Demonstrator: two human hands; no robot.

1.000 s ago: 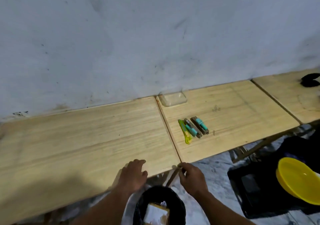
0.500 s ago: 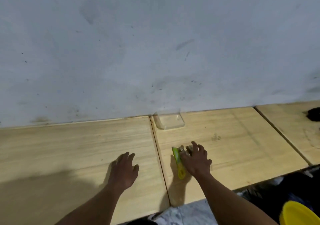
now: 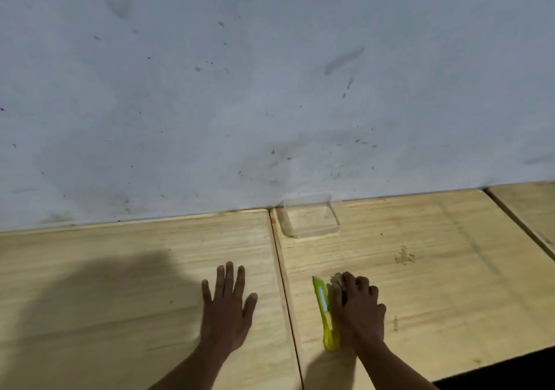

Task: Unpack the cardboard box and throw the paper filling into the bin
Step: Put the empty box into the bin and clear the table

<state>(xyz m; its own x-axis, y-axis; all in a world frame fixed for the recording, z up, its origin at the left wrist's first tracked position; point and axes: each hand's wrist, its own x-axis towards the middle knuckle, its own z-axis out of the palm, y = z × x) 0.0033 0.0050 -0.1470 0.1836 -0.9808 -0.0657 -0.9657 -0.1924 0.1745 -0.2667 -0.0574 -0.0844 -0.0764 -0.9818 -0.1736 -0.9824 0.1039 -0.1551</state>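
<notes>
Head view, looking down at a pale wooden worktop [image 3: 450,269] that fills the lower part of the frame. A scuffed grey-white wall [image 3: 270,89] takes up everything above it.

The worktop is made of panels. A seam [image 3: 282,284] runs from the wall down to the bottom edge, just right of centre. A second seam cuts off a further panel [image 3: 528,206] at the far right.

My left hand [image 3: 226,305] is at lower centre, left of the seam, palm down on the wood. Its fingers [image 3: 229,275] are straight and spread, released, and they hold nothing.

My right hand [image 3: 359,308] is right of the seam at lower centre-right. Its fingers [image 3: 350,281] are curled down over a small object [image 3: 336,278]. Only a pale tip of this shows at the fingertips, and the rest is hidden under the hand. I cannot tell whether the fingers are actually grasping it or only covering it.

A yellow-green cutter [image 3: 326,311] lies flat on the wood, touching the left edge of my right hand. It runs lengthwise towards the wall, and a white strip shows along its upper half.

A clear plastic tray [image 3: 309,219] sits against the wall at centre frame, just right of the seam and well apart from both hands.

A dark smudge [image 3: 405,256] marks the wood to the upper right of my right hand. My shadow [image 3: 105,299] lies across the lower left.

This view does not show where the cardboard box, the paper filling or the bin are.
</notes>
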